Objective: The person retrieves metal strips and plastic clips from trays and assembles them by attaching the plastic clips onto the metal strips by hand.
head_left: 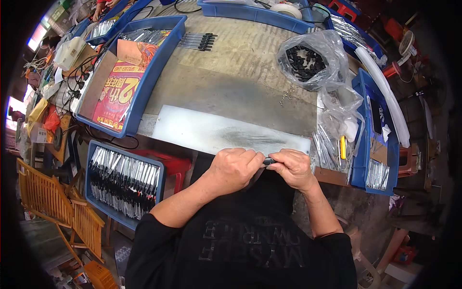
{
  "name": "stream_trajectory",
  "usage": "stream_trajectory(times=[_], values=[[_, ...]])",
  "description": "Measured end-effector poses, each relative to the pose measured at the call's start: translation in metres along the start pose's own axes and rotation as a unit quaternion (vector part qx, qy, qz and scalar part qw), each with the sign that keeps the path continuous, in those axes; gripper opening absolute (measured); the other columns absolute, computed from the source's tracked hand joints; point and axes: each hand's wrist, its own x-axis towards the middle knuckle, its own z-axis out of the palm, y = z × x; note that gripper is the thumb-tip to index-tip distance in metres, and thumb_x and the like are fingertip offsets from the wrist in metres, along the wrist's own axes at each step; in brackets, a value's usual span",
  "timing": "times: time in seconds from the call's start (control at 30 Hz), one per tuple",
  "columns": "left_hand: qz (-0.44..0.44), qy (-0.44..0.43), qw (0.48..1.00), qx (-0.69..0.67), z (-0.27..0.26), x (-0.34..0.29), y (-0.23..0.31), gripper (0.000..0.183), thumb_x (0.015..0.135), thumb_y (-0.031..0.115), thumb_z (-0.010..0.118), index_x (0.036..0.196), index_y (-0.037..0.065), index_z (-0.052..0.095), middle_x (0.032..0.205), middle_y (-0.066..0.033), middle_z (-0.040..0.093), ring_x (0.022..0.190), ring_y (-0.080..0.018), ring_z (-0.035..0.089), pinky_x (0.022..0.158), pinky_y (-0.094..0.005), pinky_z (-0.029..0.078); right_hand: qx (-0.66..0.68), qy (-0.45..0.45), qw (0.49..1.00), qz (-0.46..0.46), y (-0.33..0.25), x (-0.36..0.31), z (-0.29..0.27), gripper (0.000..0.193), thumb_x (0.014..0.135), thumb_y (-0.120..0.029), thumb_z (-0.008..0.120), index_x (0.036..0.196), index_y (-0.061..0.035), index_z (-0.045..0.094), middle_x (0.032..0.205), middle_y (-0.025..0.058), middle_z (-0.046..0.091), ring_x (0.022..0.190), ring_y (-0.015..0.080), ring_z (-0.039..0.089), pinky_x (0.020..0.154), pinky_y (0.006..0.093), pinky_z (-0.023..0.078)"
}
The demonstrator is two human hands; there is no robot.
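My left hand and my right hand meet at the near edge of a white board. Between them is a small dark pen part, pinched from both sides by fingers and thumbs. Only its short black middle shows; my fingers cover the rest. The board lies at the table's front edge and carries a grey smudge near my right hand. Farther off, several clear pens with black ends lie in a row. A clear plastic bag holds many small black parts.
Tiny metal pieces lie scattered on the table. Blue trays stand around it: a left tray, a far tray and a right tray. Below left, a low tray holds many pens. Loose slim rods lie near a yellow-handled tool.
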Motion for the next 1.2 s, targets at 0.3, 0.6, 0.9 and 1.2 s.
stream_trajectory(times=[0.3,0.6,0.9,1.2], values=[[0.002,0.005,1.0,-0.003,0.0047,-0.0023,-0.0014,0.014,0.071,0.013,0.062,0.077,0.006,0.053,0.055,-0.0031,0.043,0.046,-0.0178,0.051,0.042,-0.0293,0.04,0.005,-0.011,1.0,0.004,0.0017,-0.0009,-0.0014,0.019,0.069,-0.012,0.069,0.081,-0.0004,0.06,0.068,0.0095,0.061,0.061,0.0238,0.061,0.055,0.0306,0.047],[0.013,-0.032,0.999,-0.038,0.0016,0.0008,-0.0038,0.02,0.07,0.017,0.064,0.082,0.006,0.053,0.058,-0.0029,0.044,0.05,-0.0176,0.051,0.044,-0.0298,0.041,0.014,-0.021,0.999,0.02,0.0027,-0.005,-0.0049,0.019,0.069,-0.011,0.069,0.083,-0.0003,0.06,0.072,0.0097,0.062,0.064,0.024,0.061,0.057,0.0309,0.048],[0.01,-0.023,1.0,0.0,0.0005,0.0014,-0.0003,0.018,0.07,0.014,0.061,0.083,0.005,0.052,0.058,-0.0028,0.043,0.051,-0.0158,0.052,0.046,-0.0286,0.043,0.012,-0.005,1.0,0.018,-0.0002,-0.003,-0.004,0.022,0.069,-0.013,0.069,0.085,-0.0004,0.06,0.072,0.0104,0.062,0.063,0.0246,0.06,0.057,0.031,0.047],[0.019,-0.041,0.999,0.018,0.0019,-0.0026,-0.0044,0.017,0.071,0.018,0.06,0.081,0.007,0.053,0.06,-0.0018,0.044,0.054,-0.015,0.05,0.048,-0.0275,0.042,0.008,-0.019,0.999,0.025,0.0025,-0.0063,0.0012,0.024,0.07,-0.017,0.069,0.084,0.0009,0.061,0.07,0.0107,0.061,0.06,0.0245,0.059,0.056,0.0308,0.046]])
